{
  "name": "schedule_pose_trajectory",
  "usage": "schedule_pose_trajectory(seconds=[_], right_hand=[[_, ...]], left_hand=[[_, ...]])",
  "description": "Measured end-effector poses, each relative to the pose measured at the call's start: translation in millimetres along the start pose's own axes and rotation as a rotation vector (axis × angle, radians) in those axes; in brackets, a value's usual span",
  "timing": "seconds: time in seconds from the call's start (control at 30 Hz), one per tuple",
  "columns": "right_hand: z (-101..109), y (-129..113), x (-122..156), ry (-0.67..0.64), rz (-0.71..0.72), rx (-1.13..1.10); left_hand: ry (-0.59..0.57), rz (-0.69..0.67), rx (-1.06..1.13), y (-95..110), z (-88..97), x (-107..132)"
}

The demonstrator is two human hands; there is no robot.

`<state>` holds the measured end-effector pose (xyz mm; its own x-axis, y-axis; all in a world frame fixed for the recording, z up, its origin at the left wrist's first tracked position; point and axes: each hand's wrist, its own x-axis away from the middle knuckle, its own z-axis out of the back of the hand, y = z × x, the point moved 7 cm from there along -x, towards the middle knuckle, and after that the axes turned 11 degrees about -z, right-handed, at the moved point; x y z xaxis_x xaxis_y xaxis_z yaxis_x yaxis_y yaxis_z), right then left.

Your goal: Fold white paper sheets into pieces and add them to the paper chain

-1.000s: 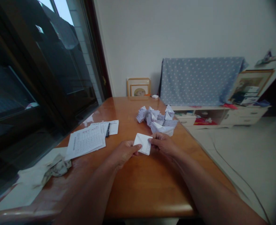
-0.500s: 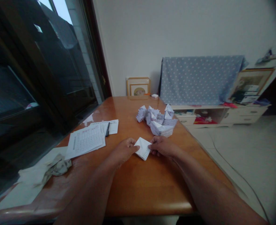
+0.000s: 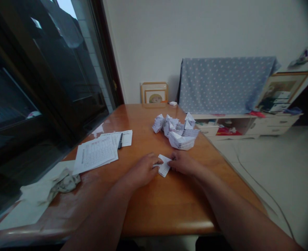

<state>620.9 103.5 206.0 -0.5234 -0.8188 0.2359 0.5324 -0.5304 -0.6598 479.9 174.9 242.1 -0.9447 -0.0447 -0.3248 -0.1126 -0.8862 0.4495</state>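
A small folded sheet of white paper (image 3: 164, 166), with faint print near its lower edge, is between my hands close above the wooden table (image 3: 167, 209). My left hand (image 3: 146, 168) pinches its left side, fingers closed on a corner. On the opposite side my right hand (image 3: 182, 162) grips the right edge between thumb and fingers. Just beyond the hands stand several folded paper boats (image 3: 182, 140), white with printed lines, grouped together.
Printed sheets (image 3: 96, 153) lie to the left with a black pen (image 3: 120, 141) on them. Nearer, a crumpled grey cloth (image 3: 66, 182) rests on white paper (image 3: 25, 216). A small white object (image 3: 172, 103) sits at the far table edge, before framed pictures (image 3: 154, 93).
My left hand has moved over the left part of the folded paper, covering more of it, and that side now looks bent. The right hand stays at the right edge. The view has shifted slightly.
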Motion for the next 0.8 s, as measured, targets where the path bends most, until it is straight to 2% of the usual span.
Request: schedule_pose_trajectory(seconds=[0.13,0.23,0.33,0.4,0.47,0.6,0.8], right_hand=[[8.8,-2.1,4.7,0.103,0.015,0.08],[14.8,-15.9,14.0,0.166,0.143,0.135],[10.2,-34.9,27.5,0.089,0.366,0.187],[4.7,-40.9,34.7,0.007,0.455,0.212],[1.9,-41.4,38.2,-0.033,0.478,0.231],[1.7,-40.7,40.7,-0.034,0.481,0.256],[2.6,-41.8,40.8,-0.023,0.448,0.259]], left_hand=[[-0.051,0.01,-0.013,-3.0,-3.7,1.3],[-0.07,-0.008,-0.013,-2.5,-3.2,1.6],[-0.093,-0.007,-0.023,-0.6,-0.7,2.4],[-0.109,0.006,-0.037,0.8,1.3,3.1],[-0.129,0.017,-0.047,2.1,2.4,3.6],[-0.168,0.044,-0.055,2.3,2.2,4.8],[-0.139,0.031,-0.057,2.1,3.8,6.5]])
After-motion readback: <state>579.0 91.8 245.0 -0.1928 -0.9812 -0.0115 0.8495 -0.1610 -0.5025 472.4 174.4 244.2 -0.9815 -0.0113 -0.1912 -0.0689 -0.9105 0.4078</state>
